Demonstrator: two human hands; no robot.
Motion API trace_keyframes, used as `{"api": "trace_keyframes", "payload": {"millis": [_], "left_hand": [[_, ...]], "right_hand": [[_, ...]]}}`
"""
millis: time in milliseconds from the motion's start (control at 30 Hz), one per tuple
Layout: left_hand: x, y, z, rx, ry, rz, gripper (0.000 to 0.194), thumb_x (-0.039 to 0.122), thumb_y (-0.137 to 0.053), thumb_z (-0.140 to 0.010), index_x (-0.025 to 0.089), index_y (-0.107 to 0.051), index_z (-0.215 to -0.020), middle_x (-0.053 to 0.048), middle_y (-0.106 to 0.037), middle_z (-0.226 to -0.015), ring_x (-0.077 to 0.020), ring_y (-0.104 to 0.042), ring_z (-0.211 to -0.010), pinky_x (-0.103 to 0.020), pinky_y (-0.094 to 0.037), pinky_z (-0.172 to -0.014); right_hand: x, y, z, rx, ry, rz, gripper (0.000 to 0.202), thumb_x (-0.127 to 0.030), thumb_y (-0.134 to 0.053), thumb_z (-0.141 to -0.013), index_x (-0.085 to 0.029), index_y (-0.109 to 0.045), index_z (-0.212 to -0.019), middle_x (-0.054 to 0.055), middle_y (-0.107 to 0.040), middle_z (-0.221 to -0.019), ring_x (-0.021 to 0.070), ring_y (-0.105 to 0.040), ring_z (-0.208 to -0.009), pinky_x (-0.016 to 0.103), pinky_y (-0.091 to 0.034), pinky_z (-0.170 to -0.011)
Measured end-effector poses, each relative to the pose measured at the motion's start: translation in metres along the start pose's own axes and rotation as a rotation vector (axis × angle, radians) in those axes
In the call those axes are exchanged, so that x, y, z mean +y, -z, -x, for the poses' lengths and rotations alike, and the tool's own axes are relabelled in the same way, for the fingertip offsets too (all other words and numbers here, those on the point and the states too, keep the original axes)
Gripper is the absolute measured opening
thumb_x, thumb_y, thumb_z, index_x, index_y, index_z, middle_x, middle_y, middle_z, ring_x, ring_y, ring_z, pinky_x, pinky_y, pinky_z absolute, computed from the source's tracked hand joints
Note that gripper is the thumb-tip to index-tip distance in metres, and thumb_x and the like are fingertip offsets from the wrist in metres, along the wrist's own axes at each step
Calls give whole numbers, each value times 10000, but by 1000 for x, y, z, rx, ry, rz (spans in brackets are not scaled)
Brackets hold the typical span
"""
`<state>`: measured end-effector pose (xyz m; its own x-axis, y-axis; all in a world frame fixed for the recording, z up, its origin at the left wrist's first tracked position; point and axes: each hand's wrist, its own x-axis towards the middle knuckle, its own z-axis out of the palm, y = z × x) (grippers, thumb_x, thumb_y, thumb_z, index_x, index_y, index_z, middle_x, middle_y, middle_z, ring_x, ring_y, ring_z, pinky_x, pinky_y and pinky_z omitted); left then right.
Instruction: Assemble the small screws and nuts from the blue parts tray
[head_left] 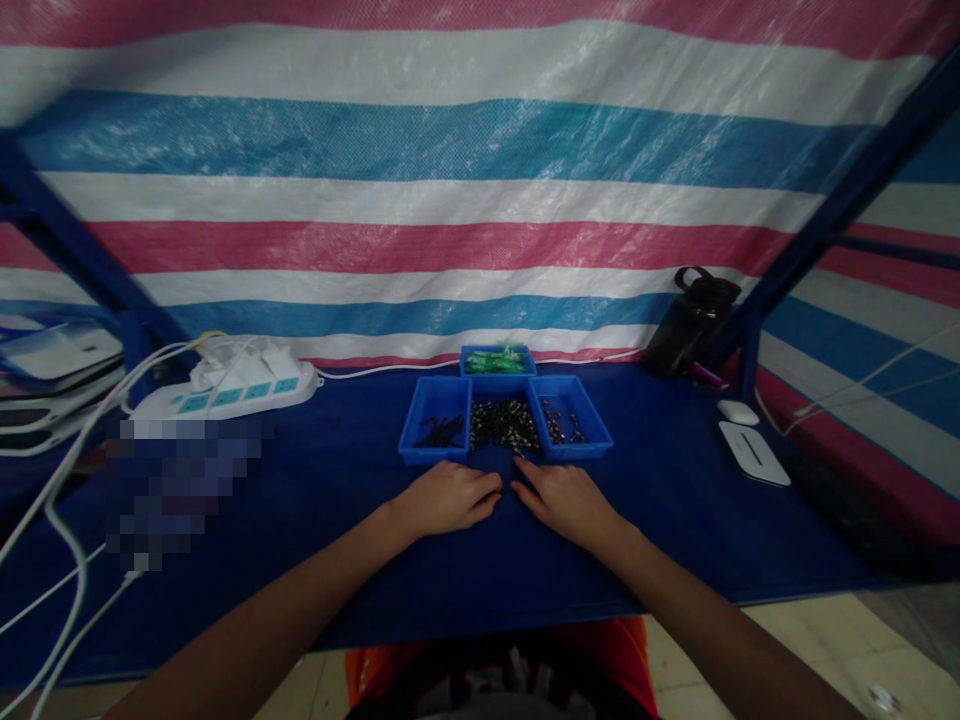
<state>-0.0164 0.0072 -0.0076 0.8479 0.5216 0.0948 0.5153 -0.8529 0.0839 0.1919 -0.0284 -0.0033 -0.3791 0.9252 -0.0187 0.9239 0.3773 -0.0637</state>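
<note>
From my end, I see the table's (510, 575) front edge crossing under both forearms, with tabletop between that edge and the hands. Sideways, a stretch of tabletop runs from the left box (424, 456) to the power strip (232, 399), another from the right box (589, 450) to the white flat box (754, 453). Behind, the back box (498, 373) stands near the striped sheet (480, 245). The pile of small parts (504, 424) lies between the side boxes.

Both forearms angle inward. The left hand (448, 496) is low, fingers loosely bent; I can't tell if it grips anything. The right hand (568, 498) reaches a fingertip to the pile's near edge, thumb apart; whether it holds a part, I can't tell.
</note>
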Motion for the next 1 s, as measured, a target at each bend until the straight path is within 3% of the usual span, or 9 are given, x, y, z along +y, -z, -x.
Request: {"api": "trace_keyframes", "payload": {"millis": [300,533,800,1000], "left_hand": [[-1,-3,0,15,33,12,103,243,-438,-947,187,-509,-898,-3,-677,-816,-160,-661,-720,-229,-443,-591],[-1,-7,-1,22,46,2,122,248,-416,-958,186,-508,-907,0,-675,-778,-164,-661,-695,-227,-446,-585],[1,-5,-1,41,94,23,136,300,-445,-948,200,-527,-988,-8,-673,-786,-177,-662,-711,-227,-443,-589],[0,-5,0,30,50,19,134,268,-429,-954,191,-530,-913,-7,-665,-806,-164,-651,-715,-229,-446,-612]], "right_hand": [[1,5,3,-58,219,-151,286,-336,-412,-960,-214,-583,-1155,52,-708,-923,170,-663,-834,242,-414,-715],[5,-5,-2,-18,203,-174,256,-365,-428,-957,-220,-605,-1074,46,-711,-872,183,-668,-789,245,-399,-664],[9,-7,-2,40,199,-282,181,-296,-447,-949,-217,-593,-1022,21,-705,-842,165,-663,-761,233,-391,-652],[10,-6,-4,33,223,-305,186,-288,-445,-944,-216,-585,-1042,18,-700,-829,161,-658,-741,233,-371,-631]]}}
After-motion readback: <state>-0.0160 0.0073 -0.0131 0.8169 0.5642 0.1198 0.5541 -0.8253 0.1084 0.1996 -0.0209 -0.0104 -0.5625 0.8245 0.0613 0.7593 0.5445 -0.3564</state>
